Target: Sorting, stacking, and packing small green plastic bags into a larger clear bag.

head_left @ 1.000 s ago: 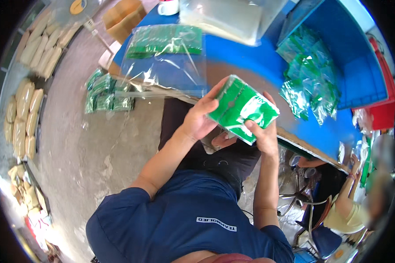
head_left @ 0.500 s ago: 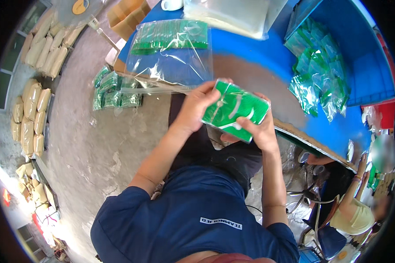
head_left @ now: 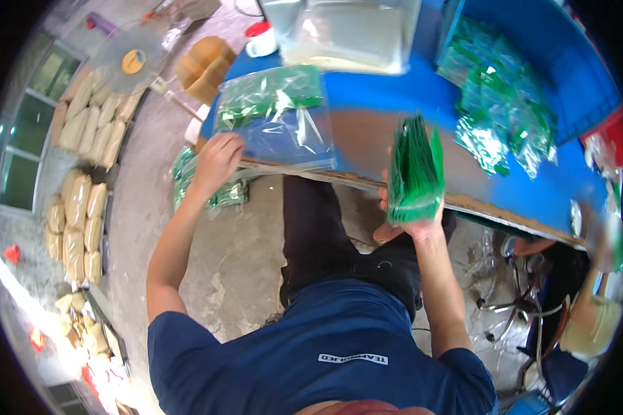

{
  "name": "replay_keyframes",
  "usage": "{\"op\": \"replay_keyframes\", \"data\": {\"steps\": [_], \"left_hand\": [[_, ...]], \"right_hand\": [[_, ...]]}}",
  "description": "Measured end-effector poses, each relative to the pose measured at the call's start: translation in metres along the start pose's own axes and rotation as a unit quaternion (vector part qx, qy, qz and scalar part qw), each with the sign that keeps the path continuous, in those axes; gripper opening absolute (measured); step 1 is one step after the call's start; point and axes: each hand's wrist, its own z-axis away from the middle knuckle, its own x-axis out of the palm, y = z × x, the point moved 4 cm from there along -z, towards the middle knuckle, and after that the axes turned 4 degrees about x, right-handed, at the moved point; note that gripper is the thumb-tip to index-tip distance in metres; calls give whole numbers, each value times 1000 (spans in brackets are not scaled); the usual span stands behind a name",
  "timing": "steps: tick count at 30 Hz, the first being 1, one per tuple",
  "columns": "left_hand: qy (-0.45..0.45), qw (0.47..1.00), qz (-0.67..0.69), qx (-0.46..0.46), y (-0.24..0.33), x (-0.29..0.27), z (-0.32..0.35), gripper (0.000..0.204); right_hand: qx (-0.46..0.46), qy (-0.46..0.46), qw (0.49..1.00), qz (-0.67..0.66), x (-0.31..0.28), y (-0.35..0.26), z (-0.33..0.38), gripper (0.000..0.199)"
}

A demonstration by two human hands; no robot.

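Blue-topped table [head_left: 356, 93] across the far side, brown area along its near middle. Blue crate [head_left: 567, 76] at far right, tipped with its opening toward the table; pile of green packets [head_left: 502, 111] spilling from it onto the tabletop. Stack of clear plastic sheets [head_left: 346, 34] far middle. Clear bag [head_left: 291, 131] on the left end of the table, green packets in its far half, near edge reaching the table's near edge. Green packs [head_left: 227, 196] low down, left of the table, partly behind the left forearm. Green bundle [head_left: 417, 173] in front of the person, right of middle, above the table's near edge, many thin layers, far end loosely spread, blurred. Right hand [head_left: 422, 223] closed around the bundle's near end, fingers showing on its left side. Left hand [head_left: 221, 153] half closed, fingers curled, at the bag's near left corner; can't tell if it pinches the plastic. White mug [head_left: 260, 45], red on top, far left on the table.
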Motion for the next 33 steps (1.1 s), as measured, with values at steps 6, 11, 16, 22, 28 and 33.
{"op": "replay_keyframes", "data": {"steps": [6,11,16,22,28,33], "left_hand": [[49,998,-30,14,20,19,-31,14],[-1,981,172,-91,81,53,-55,14],[-119,915,338,-186,143,89,-89,16],[58,823,492,-277,125,83,-106,10],[106,919,352,-144,166,47,-122,10],[129,960,233,-85,190,45,-131,11]], "right_hand": [[-4,-50,993,109,17,5,-8,65],[7,-33,984,176,39,-12,-11,58],[-75,14,970,231,54,-50,-6,64],[-23,124,852,508,45,-74,-2,80],[83,113,850,508,39,-81,-16,71],[-10,218,876,431,40,-68,-50,64]]}}
